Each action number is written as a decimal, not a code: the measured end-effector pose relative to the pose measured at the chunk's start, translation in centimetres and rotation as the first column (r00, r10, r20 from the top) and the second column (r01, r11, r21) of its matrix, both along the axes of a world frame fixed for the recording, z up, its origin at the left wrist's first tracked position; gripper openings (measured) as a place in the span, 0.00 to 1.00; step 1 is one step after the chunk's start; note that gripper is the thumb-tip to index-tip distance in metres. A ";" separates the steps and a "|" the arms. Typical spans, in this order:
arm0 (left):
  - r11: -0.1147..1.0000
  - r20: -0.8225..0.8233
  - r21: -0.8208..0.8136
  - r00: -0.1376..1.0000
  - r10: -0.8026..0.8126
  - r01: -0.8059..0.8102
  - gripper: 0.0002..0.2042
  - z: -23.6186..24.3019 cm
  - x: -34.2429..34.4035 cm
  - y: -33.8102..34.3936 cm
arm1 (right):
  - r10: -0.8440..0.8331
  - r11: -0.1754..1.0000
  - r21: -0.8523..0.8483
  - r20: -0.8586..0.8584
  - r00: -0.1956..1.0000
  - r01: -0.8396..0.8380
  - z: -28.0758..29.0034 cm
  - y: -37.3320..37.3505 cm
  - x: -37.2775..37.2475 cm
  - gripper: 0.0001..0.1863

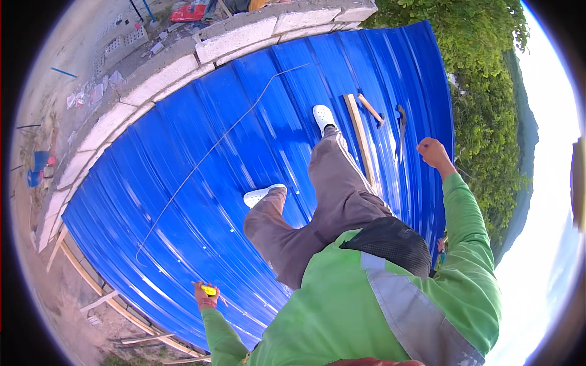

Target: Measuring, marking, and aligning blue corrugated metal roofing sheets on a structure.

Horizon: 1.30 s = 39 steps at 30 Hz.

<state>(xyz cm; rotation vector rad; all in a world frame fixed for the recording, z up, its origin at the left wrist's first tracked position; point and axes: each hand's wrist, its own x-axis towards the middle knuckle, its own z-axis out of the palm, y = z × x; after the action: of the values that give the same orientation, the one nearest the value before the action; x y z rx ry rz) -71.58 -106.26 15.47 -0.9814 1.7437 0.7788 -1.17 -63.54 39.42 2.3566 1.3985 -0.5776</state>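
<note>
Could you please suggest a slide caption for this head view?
Person on a blue corrugated roof, left hand holding a yellow tape measure, right hand clenched near a wooden batten.

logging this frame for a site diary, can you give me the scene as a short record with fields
setting: sloping blue corrugated metal roof sheet, pale concrete block wall along its upper edge
person: sits on the roof, grey trousers, white shoes, green long-sleeved top
left hand: closed on a small yellow tool, low at the roof's lower edge
right hand: a fist, raised near the roof's right edge; whether it holds anything cannot be told
on roof: long thin bent wire, narrow wooden batten, wooden-handled hammer, dark metal tool
beyond: green bushes on the right
</note>
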 end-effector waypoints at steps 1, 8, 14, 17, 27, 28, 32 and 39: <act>0.997 0.049 -0.005 0.996 -0.074 0.074 0.11 1.2 0.3 0.1 | 0.084 0.996 -0.013 -0.029 0.996 -0.084 -1.2 -1.7 0.2 0.14; 0.940 -0.003 0.001 0.940 -0.340 0.340 0.13 5.5 2.3 4.1 | -0.054 0.997 0.054 -0.152 0.987 0.062 0.1 -6.1 1.9 0.15; 0.847 -0.012 0.048 0.848 -0.530 0.530 0.12 4.7 3.7 11.2 | -0.222 0.968 0.059 -0.235 0.946 0.242 0.2 -9.3 9.0 0.15; 0.790 -0.102 0.074 0.792 -0.602 0.609 0.12 5.2 8.4 17.3 | -0.339 0.929 0.016 -0.366 0.867 0.370 -0.8 -12.4 12.7 0.15; 0.076 -0.235 0.433 0.193 -0.953 0.898 0.09 10.0 30.9 37.5 | -0.724 0.504 -0.071 -0.578 0.376 0.861 -2.9 -27.0 20.0 0.13; 0.007 -0.261 0.464 0.144 -0.955 0.886 0.09 10.5 32.6 38.8 | -0.749 0.426 -0.076 -0.589 0.304 0.902 -2.7 -28.3 19.9 0.13; -0.140 -0.250 0.501 -0.012 -0.968 0.854 0.10 12.0 37.3 42.2 | -0.749 0.172 -0.041 -0.655 0.103 0.984 -5.3 -35.0 17.5 0.13; -0.683 -0.118 0.039 -0.675 -0.728 0.729 0.14 4.7 32.3 43.8 | -0.860 0.146 -0.471 -0.495 -0.123 0.870 -8.5 -43.2 10.3 0.13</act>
<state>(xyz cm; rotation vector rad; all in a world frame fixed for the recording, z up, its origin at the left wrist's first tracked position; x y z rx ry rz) -39.24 -62.50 20.18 1.2676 1.5329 -0.6353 9.18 -106.78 30.93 2.8991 -0.5539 -1.9874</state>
